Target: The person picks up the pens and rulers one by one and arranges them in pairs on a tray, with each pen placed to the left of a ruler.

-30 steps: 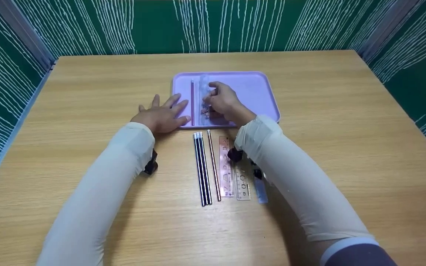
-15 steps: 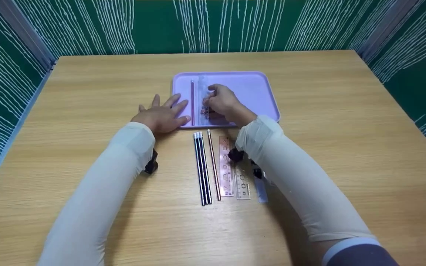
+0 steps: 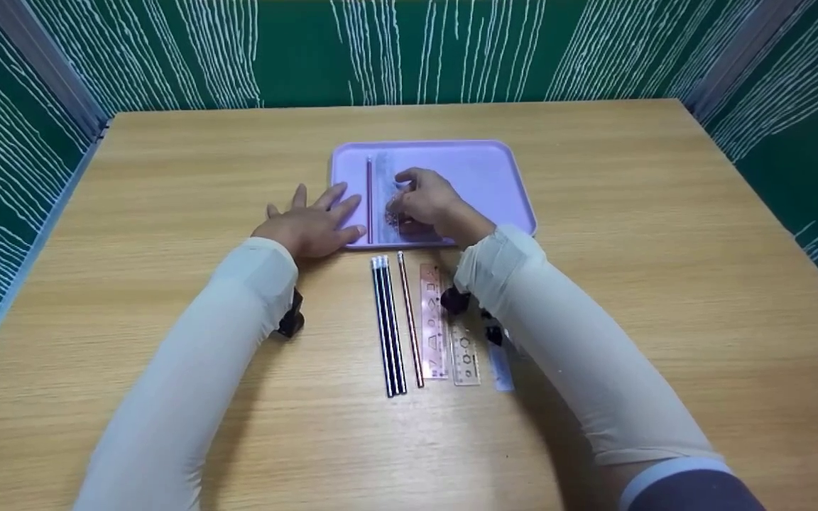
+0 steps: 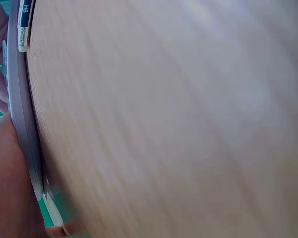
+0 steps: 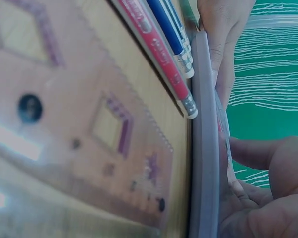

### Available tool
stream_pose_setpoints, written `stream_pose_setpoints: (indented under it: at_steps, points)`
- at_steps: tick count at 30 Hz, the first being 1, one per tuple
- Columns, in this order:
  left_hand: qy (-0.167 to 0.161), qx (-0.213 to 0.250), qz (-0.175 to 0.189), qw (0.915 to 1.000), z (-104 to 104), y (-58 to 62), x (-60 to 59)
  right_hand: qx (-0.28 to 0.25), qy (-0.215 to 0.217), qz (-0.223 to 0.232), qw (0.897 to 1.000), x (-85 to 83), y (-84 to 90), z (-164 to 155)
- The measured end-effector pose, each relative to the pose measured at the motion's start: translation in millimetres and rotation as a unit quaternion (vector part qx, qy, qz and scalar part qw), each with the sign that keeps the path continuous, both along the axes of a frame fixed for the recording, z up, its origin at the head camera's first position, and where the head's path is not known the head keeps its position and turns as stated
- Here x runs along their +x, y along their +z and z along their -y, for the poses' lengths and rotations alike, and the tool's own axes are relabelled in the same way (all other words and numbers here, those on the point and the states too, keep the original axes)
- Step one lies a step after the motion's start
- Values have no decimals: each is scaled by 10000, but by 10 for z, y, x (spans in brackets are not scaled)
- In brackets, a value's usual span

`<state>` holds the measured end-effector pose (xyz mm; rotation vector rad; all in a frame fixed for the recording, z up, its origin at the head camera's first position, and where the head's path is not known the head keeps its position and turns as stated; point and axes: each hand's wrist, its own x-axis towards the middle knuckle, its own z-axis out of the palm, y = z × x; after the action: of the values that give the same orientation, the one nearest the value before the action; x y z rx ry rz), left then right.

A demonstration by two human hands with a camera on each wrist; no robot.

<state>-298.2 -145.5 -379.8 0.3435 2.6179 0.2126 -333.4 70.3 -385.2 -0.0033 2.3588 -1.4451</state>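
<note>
A clear ruler (image 3: pixel 385 177) lies along the left part of a purple tray (image 3: pixel 480 170), just right of a red pencil (image 3: pixel 370 199). My right hand (image 3: pixel 427 201) holds the ruler by its right side with bent fingers; in the right wrist view, the thumb and fingers (image 5: pixel 283 163) meet its thin edge above the tray's rim. The ruler's lower part is partly hidden by that hand. My left hand (image 3: pixel 309 222) rests at the tray's left edge with its fingers spread, the fingertips over the rim, apart from the red pencil.
In front of the tray lie several dark striped pencils (image 3: pixel 389 326), a reddish pencil (image 3: pixel 411 319), a pink ruler (image 3: pixel 434 323), a clear stencil ruler (image 3: pixel 465 355) and a bluish strip (image 3: pixel 500 367), partly under the right forearm. A wooden table (image 3: pixel 629 177) bears everything.
The clear ruler has shifted slightly left and nearer within the tray, closer to the red pencil, and my right hand has moved slightly with it. My left hand stays in place.
</note>
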Motion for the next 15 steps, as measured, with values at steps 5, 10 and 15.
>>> stream_pose_setpoints:
  at_steps: [5, 10, 15]
  points:
    - [-19, -24, -33, 10000, -5, 12, 3, 311, -48, -53, 9995, 14, 10, 18]
    - [-15, 1, -59, 10000, -6, 6, 15, 764, -51, -274, 9967, 42, 26, 59]
    - [-4, 25, -71, 10000, -1, 6, 19, 1595, 111, -698, 9847, 83, 38, 110]
